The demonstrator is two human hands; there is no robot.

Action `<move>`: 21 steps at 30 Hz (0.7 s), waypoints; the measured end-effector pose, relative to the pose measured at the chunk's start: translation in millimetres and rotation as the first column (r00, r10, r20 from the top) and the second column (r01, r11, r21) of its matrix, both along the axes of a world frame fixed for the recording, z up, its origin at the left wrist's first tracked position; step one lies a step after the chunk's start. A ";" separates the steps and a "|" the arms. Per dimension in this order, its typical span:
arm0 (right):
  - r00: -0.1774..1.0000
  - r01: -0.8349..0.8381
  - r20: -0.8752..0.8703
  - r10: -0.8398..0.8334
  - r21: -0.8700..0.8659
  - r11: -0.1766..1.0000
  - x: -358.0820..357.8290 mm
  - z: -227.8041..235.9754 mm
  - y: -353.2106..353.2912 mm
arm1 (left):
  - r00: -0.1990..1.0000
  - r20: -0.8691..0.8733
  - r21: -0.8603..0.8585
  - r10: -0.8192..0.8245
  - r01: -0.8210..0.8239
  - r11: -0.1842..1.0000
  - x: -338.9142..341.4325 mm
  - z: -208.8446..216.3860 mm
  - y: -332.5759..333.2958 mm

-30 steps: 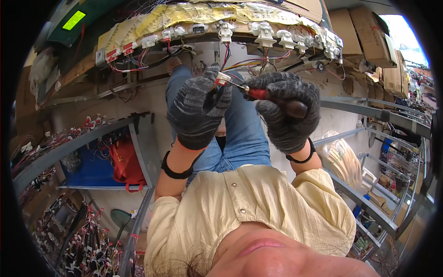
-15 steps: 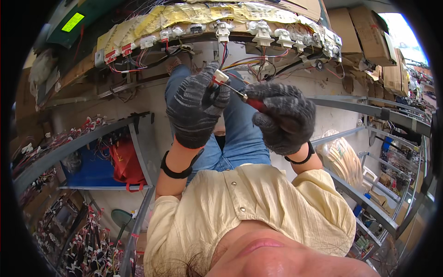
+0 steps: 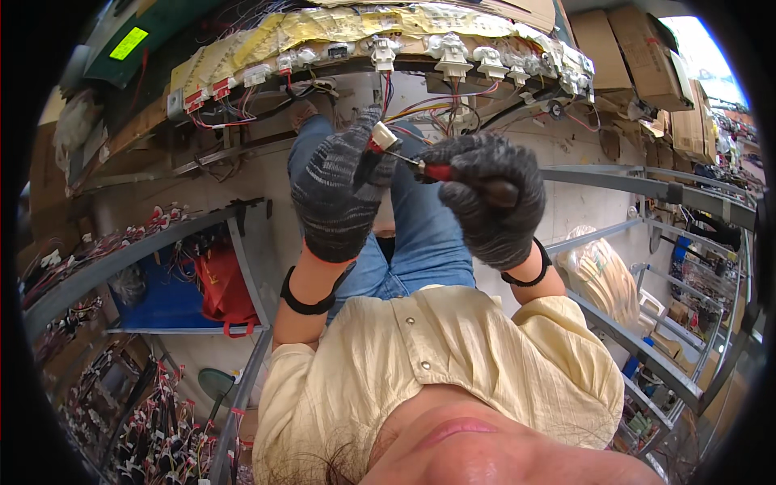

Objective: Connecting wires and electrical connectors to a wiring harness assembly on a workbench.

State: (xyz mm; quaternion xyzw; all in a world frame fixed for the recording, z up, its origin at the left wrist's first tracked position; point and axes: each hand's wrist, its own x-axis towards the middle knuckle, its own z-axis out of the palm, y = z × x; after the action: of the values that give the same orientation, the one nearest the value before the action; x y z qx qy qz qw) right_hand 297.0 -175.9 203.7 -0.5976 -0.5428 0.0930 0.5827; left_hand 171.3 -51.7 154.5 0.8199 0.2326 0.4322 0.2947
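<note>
Both hands wear dark grey knitted gloves. My left hand (image 3: pixel 343 182) is closed on a small white and red plug connector (image 3: pixel 384 137), pinched near the fingertips. In my right hand (image 3: pixel 493 194) is a small screwdriver-like tool with a red handle (image 3: pixel 438 172). Its thin metal shaft (image 3: pixel 404 159) points left and reaches the connector; whether the tip sits inside it I cannot make out. Beyond the hands, colored wires (image 3: pixel 453 103) hang from white connectors (image 3: pixel 449 55) fixed along the bench edge.
Yellow tape (image 3: pixel 307 31) covers the bench edge ahead. A metal-framed rack with a blue panel (image 3: pixel 162 287) and a red bag (image 3: pixel 222 283) stands at left, wire harnesses (image 3: pixel 162 428) below it. Metal rails (image 3: pixel 614 184) and cardboard boxes (image 3: pixel 647 61) are on the right.
My right hand has shifted slightly left, bringing the tool's handle closer to the connector, and less of the shaft shows. My left hand has barely moved and keeps its hold.
</note>
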 end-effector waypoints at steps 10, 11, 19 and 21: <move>0.806 0.369 0.417 -0.421 0.202 0.907 3.4 4.6 10.2 | 0.992 0.064 -0.139 -0.107 0.115 0.984 3.0 14.3 -7.1; 0.882 0.291 0.380 -0.279 0.026 0.956 2.9 7.9 17.4 | 0.993 0.027 -0.056 -0.114 0.116 0.992 3.9 14.4 -7.3; 0.727 0.128 -0.670 -0.152 -0.085 0.988 13.6 -22.2 34.0 | 0.982 -0.060 -0.039 -0.179 0.177 0.983 12.5 19.9 2.0; 0.655 0.128 -0.740 -0.155 -0.094 0.987 18.3 -16.7 36.7 | 0.986 -0.002 -0.064 -0.169 0.168 0.984 17.2 10.0 20.2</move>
State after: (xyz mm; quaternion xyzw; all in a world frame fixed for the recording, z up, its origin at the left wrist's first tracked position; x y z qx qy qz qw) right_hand 315.2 -139.2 187.0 -0.5576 -0.2078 0.2920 0.7488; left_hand 188.5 -31.5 164.5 0.8285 0.1771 0.3950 0.3552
